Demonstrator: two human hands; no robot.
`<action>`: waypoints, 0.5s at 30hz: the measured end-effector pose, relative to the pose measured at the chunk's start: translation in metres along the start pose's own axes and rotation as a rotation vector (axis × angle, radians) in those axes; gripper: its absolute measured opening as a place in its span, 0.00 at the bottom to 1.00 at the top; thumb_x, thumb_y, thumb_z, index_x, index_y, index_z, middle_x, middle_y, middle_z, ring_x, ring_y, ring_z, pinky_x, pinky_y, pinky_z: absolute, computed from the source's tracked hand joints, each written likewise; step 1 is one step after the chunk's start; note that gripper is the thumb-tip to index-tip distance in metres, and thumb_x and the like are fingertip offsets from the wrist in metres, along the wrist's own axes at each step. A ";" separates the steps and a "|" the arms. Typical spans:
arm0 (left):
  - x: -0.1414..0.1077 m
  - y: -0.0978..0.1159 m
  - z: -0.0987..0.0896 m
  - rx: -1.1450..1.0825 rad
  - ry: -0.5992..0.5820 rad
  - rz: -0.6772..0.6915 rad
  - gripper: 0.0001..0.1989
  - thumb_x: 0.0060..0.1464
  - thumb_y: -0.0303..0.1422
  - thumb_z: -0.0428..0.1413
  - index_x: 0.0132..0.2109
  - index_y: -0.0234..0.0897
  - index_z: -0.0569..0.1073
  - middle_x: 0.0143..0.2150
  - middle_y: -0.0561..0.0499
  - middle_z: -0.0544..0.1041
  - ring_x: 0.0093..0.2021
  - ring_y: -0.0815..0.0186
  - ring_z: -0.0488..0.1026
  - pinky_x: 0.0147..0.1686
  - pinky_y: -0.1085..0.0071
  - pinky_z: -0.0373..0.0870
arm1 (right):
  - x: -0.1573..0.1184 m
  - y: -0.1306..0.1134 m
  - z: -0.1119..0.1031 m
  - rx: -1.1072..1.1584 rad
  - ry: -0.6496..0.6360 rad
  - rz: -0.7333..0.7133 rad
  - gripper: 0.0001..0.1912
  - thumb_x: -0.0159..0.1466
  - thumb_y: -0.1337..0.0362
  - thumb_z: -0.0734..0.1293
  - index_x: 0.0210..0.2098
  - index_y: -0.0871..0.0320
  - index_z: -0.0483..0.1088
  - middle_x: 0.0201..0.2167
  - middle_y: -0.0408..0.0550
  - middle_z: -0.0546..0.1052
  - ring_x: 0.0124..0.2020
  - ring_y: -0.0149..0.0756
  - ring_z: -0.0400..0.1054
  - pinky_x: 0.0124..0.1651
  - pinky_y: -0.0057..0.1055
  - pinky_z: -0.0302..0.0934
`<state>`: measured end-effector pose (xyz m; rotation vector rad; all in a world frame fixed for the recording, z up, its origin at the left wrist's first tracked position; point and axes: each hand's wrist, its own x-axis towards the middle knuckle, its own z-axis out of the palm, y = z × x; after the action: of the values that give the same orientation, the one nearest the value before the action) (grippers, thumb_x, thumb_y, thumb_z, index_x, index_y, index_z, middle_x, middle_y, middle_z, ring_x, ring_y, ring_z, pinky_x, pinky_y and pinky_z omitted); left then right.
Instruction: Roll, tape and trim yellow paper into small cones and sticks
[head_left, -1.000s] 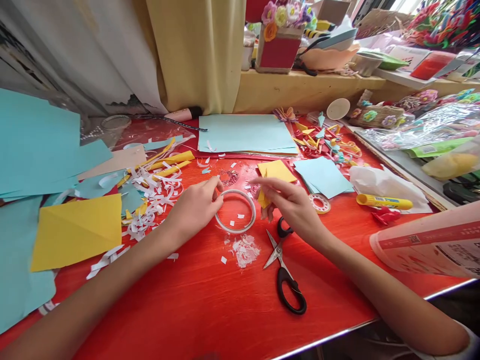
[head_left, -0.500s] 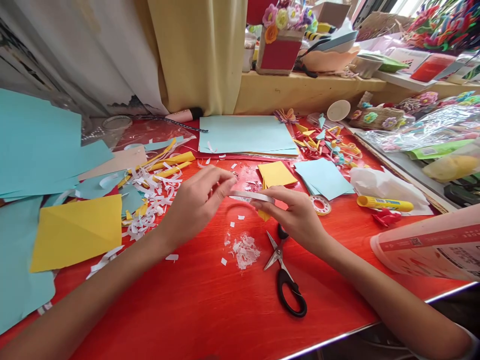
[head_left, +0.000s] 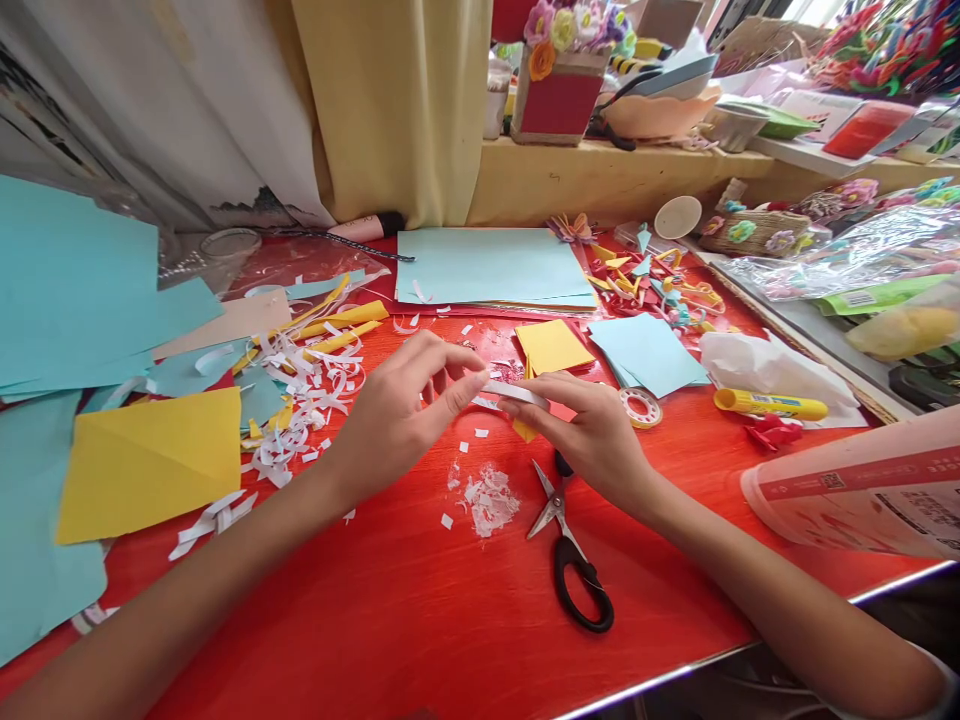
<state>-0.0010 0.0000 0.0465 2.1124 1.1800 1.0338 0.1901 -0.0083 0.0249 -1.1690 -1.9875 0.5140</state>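
Note:
Above the red table, a narrow white paper strip [head_left: 516, 392] stretches between my two hands. My left hand [head_left: 409, 412] pinches its left end between thumb and fingertips. Toward the other end, my right hand [head_left: 589, 428] grips the strip with thumb below and fingers on top. Black-handled scissors [head_left: 574, 560] lie with blades parted just below my right hand. A little heap of white scraps [head_left: 491, 500] is beside the blades. Partly behind my right hand sit yellow paper squares [head_left: 555, 346] and a roll of tape [head_left: 641, 407].
Pale blue sheets [head_left: 487, 265] lie at the back, with blue squares [head_left: 649, 355] nearer. White paper shreds [head_left: 300, 420] and a yellow sheet [head_left: 154, 460] cover the left side. A yellow glue stick [head_left: 769, 404] and a large pink cup [head_left: 847, 490] are at right.
My left hand has shifted slightly right along the strip, closer to my right hand. The right hand has barely moved. Scissors and scraps stay where they were.

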 end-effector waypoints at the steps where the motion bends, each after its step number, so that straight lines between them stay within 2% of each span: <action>1: 0.000 -0.001 0.000 0.014 -0.019 0.025 0.08 0.58 0.35 0.51 0.38 0.37 0.72 0.37 0.51 0.71 0.36 0.69 0.67 0.38 0.74 0.63 | 0.000 0.000 0.000 -0.001 0.002 -0.005 0.09 0.61 0.61 0.65 0.35 0.57 0.76 0.25 0.42 0.75 0.26 0.28 0.64 0.32 0.27 0.56; 4: 0.000 -0.004 0.001 0.017 -0.030 0.068 0.08 0.59 0.33 0.50 0.36 0.37 0.73 0.37 0.51 0.71 0.37 0.69 0.68 0.40 0.73 0.63 | 0.000 0.001 0.000 -0.019 0.002 0.004 0.09 0.62 0.61 0.65 0.36 0.58 0.76 0.25 0.43 0.75 0.26 0.29 0.64 0.33 0.27 0.56; 9: -0.001 -0.001 0.000 0.006 -0.014 0.062 0.07 0.58 0.33 0.51 0.36 0.38 0.73 0.36 0.52 0.72 0.36 0.70 0.68 0.39 0.73 0.64 | -0.001 0.001 0.000 -0.070 0.033 0.003 0.09 0.61 0.60 0.65 0.36 0.57 0.76 0.24 0.43 0.74 0.26 0.29 0.64 0.32 0.28 0.56; 15: -0.002 0.004 0.006 -0.130 -0.067 -0.033 0.08 0.53 0.37 0.56 0.37 0.37 0.69 0.38 0.52 0.71 0.37 0.69 0.69 0.36 0.74 0.67 | -0.002 0.001 0.004 -0.222 0.094 -0.163 0.08 0.62 0.64 0.64 0.34 0.60 0.75 0.25 0.46 0.75 0.27 0.30 0.65 0.35 0.30 0.59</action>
<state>0.0051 -0.0041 0.0446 2.0053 1.0821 0.9895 0.1885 -0.0099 0.0212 -1.1278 -2.0751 0.1554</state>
